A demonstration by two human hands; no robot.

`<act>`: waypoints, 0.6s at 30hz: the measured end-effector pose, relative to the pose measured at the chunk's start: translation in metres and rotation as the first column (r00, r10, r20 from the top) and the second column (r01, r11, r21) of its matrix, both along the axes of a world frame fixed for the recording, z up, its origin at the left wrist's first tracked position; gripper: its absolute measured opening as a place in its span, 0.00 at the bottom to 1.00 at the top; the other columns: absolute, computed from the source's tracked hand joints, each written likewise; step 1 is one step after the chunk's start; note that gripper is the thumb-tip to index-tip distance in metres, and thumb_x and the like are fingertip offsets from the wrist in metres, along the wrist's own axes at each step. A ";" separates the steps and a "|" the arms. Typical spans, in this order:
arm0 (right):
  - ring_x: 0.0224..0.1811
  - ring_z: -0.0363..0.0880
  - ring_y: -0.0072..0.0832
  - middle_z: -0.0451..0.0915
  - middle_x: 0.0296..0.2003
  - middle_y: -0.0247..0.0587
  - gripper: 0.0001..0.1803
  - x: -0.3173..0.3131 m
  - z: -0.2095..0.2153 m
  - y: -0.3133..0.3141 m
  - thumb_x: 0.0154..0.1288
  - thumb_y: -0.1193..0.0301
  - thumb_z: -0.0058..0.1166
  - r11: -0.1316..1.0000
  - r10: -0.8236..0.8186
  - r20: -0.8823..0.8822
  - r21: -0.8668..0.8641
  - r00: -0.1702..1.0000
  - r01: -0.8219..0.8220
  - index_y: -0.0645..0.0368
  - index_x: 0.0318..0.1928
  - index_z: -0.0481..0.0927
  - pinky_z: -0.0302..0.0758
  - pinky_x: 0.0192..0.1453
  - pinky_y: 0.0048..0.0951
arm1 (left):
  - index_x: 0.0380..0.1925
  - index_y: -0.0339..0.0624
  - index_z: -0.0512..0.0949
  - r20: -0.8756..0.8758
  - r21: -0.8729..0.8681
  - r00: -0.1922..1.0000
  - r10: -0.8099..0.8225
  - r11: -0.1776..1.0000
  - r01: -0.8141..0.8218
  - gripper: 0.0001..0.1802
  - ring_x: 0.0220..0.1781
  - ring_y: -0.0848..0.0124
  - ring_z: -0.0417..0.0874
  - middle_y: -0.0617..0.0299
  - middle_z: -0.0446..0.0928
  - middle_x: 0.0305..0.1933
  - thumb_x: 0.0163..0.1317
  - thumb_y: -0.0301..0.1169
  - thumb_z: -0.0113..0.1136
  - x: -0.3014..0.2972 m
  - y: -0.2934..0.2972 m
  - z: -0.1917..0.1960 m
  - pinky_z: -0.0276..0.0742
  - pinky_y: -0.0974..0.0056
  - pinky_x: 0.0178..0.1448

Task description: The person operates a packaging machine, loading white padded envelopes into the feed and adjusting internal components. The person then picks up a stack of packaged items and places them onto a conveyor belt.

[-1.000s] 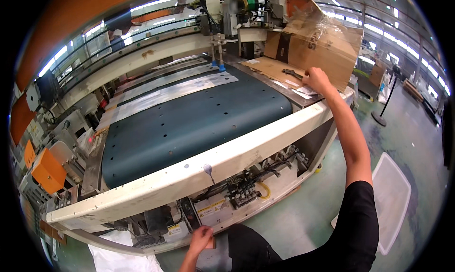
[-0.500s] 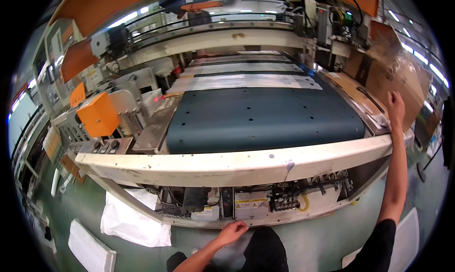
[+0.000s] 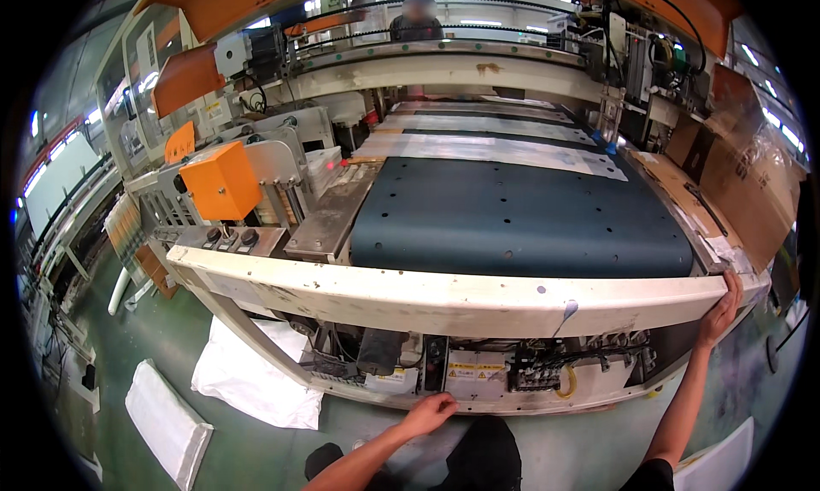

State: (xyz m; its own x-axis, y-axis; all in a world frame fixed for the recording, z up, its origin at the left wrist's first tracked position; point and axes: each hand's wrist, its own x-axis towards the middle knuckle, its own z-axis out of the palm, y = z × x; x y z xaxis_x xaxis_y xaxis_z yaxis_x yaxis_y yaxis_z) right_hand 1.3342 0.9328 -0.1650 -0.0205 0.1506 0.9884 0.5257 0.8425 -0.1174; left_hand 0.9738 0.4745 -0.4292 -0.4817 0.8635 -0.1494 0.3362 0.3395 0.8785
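My right hand [image 3: 723, 310] rests on the right end of a cream metal beam [image 3: 478, 301], its fingers stretched over the top edge and nothing held. Low in the middle, in front of the machine's lower frame and above my knee, is my left hand [image 3: 431, 412]. Its fingers are curled in, and no object shows in them. Behind the beam lies a dark blue-green conveyor belt [image 3: 512, 217] with small holes. Pale, shiny flat strips [image 3: 504, 152] lie crosswise on its far part.
An orange box [image 3: 220, 183] and black knobs [image 3: 231, 236] are on the left. At right are a cardboard box [image 3: 752, 196] and a dark tool [image 3: 707, 209]. A white sack [image 3: 252, 376] and a white slab [image 3: 168, 424] lie on the floor. A person [image 3: 416, 17] stands beyond.
My right hand has come down from above the cardboard side onto the beam's right end. My left hand has barely moved. The view has turned, and a person now shows at the back.
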 end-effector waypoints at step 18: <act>0.63 0.71 0.43 0.77 0.55 0.51 0.22 -0.003 0.004 -0.010 0.77 0.69 0.30 0.998 -0.024 0.009 -0.049 1.000 0.025 0.67 0.53 0.78 0.61 0.70 0.40 | 0.40 0.42 0.80 -0.014 -0.011 1.000 -0.027 1.000 0.027 0.16 0.38 0.58 0.83 0.53 0.82 0.35 0.66 0.43 0.58 0.004 0.002 0.004 0.77 0.57 0.44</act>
State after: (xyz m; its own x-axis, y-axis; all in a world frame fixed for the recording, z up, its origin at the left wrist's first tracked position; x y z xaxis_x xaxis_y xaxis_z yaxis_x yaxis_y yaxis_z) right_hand 1.3315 0.9231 -0.1607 -0.0244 0.1995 0.9796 0.5472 0.8227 -0.1539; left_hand 0.9782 0.4769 -0.4248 -0.4602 0.8746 -0.1525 0.3575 0.3398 0.8699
